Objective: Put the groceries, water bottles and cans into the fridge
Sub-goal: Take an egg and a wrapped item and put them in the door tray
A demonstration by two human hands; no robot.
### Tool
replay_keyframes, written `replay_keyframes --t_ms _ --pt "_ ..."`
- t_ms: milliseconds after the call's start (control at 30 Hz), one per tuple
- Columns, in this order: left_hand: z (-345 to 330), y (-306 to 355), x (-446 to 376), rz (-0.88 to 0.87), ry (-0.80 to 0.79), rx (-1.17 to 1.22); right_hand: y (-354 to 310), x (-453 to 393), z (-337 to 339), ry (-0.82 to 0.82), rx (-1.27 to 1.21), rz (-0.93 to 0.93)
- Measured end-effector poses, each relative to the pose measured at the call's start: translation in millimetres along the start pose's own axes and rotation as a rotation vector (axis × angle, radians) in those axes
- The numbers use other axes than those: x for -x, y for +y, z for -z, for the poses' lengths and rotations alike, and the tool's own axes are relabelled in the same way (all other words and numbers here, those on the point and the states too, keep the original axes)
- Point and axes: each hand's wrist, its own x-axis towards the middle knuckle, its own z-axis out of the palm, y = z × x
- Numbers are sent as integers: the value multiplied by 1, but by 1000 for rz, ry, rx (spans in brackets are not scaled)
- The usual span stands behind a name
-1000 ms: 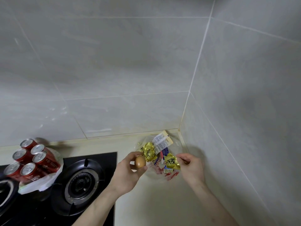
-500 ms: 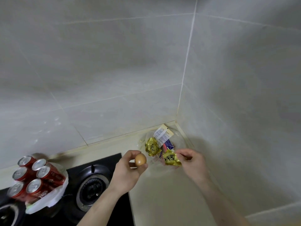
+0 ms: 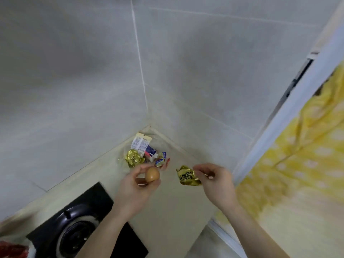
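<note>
A brown egg (image 3: pixel 152 174) sits pinched between the thumb and fingertips of the left hand (image 3: pixel 135 189), held in the air above the pale surface (image 3: pixel 176 207). Just right of the egg, and apart from it, a crumpled gold foil packet (image 3: pixel 188 176) with dark lettering hangs from the pinching fingers of the right hand (image 3: pixel 216 185), also lifted off the surface. Behind the egg, in the corner where the two tiled walls (image 3: pixel 74 81) meet, a clear plastic bag (image 3: pixel 147 151) lies on the surface; it holds a second gold foil packet (image 3: pixel 134 158), a white printed label and a few small blue and white wrapped pieces. Below and left of the egg, a black gas hob (image 3: pixel 80 229) with a round burner is set into the surface. Far to the right of the egg, past a white frame (image 3: pixel 290 112), hangs a yellow cloth with pale dots (image 3: pixel 307 155).
</note>
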Motion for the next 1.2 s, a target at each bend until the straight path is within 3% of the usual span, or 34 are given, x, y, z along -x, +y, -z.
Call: replay_keyframes --t_ms 333,700,933,1200 --pt "-136 75 28 -199 -360 -18 32 104 160 440 -96 -160" --pt "-324 175 159 -371 -822 -3 56 285 356 873 -35 -218" --pt "-421 222 264 -499 -1045 27 65 392 437 1125 22 -280" --pt "-520 273 363 -592 -1406 79 60 492 504 1440 104 -326"
